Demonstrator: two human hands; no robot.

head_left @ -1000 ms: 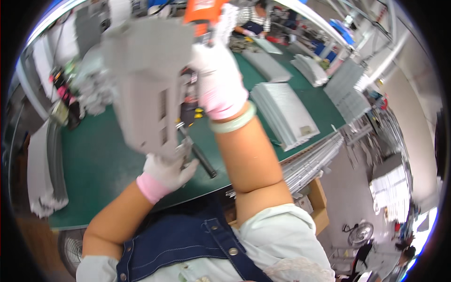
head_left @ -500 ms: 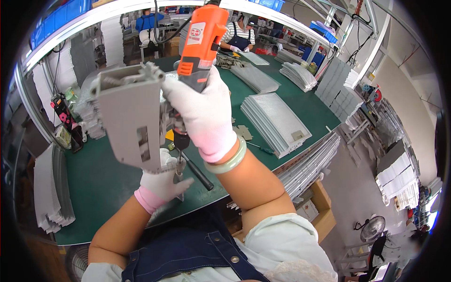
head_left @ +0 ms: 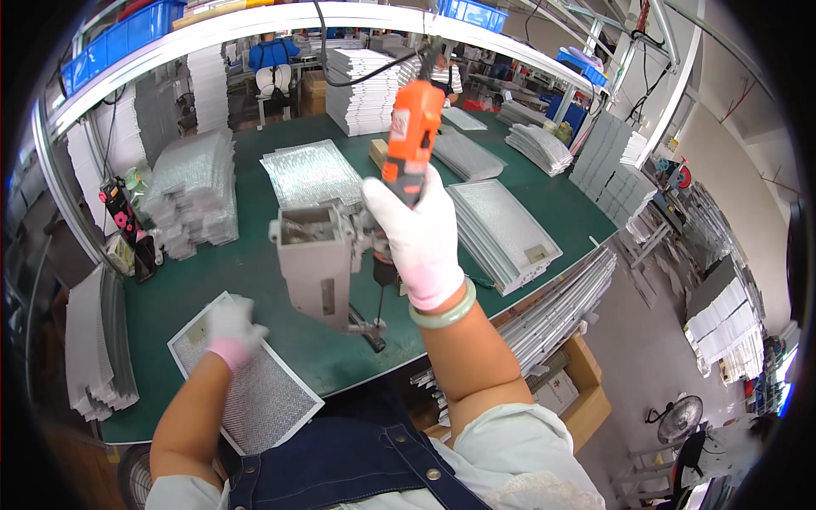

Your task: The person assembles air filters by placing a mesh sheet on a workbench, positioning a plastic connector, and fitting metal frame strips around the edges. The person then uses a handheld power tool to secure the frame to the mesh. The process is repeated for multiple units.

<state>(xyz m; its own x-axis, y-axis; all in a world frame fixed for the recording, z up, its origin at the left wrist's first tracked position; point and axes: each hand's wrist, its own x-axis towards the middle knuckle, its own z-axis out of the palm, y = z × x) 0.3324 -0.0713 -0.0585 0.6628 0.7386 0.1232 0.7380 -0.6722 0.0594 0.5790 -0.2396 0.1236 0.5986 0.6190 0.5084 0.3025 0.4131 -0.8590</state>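
My right hand (head_left: pixel 418 242), in a white glove with a pink cuff, is wrapped round the grip of an orange electric screwdriver (head_left: pixel 414 127). A grey box-shaped feeder (head_left: pixel 313 272) is fixed to the tool's side, and a thin shaft points down from it over the table. At the near left, a framed mesh panel (head_left: pixel 270 395) lies tilted by the table's front edge. My left hand (head_left: pixel 234 330), gloved alike, is over its upper part; motion smears the fingers, so whether they touch or grip the panel cannot be told. A black handle (head_left: pixel 372 338) shows below the feeder.
Stacked mesh panels (head_left: pixel 506 229) lie at the right of the green table (head_left: pixel 293 344). Another silvery panel (head_left: pixel 313 170) lies beyond the tool, with panel piles (head_left: pixel 191 191) at the left. A cable hangs from the overhead rail (head_left: pixel 289 19). Co-workers sit farther back.
My left hand has left the feeder's lower end and moved left, onto the framed panel that now shows there. The screwdriver and feeder have moved right and away in my right hand.
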